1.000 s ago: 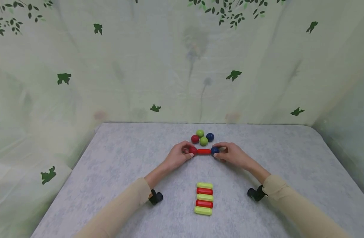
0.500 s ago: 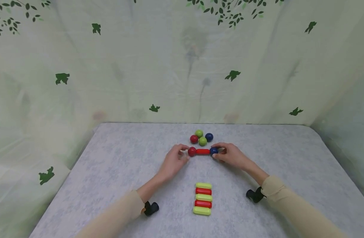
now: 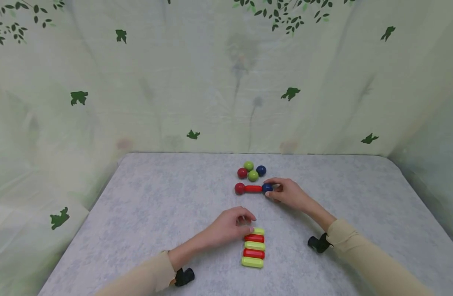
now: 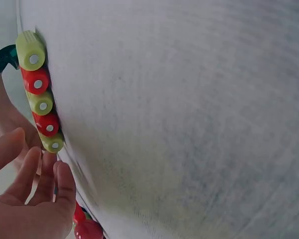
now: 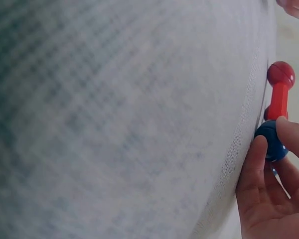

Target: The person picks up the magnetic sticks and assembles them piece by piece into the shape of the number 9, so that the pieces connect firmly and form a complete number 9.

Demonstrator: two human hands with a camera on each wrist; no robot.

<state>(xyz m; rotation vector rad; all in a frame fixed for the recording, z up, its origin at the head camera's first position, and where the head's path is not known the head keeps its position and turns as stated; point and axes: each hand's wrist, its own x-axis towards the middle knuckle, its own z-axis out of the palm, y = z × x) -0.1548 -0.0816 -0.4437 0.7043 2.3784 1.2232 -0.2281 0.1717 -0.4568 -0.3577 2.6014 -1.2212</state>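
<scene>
From the head camera, the left hand (image 3: 230,227) is seen withdrawn from the red ball (image 3: 239,188) of the red plastic rod (image 3: 253,188), now being rested, fingers curled, on the top yellow-green capsule (image 3: 259,231) of the striped row. The blue ball (image 3: 266,188) is being pinched by the right hand (image 3: 287,193). Four loose balls (image 3: 252,171) are lying just behind.

From the left wrist, relaxed fingers (image 4: 35,174) are being held beside the row, not closed around a capsule.

From the right wrist, the blue ball is being gripped.

Open table (image 3: 145,213) left and right — ball cluster (image 3: 251,171) just behind the dumbbell (image 3: 253,188)
</scene>
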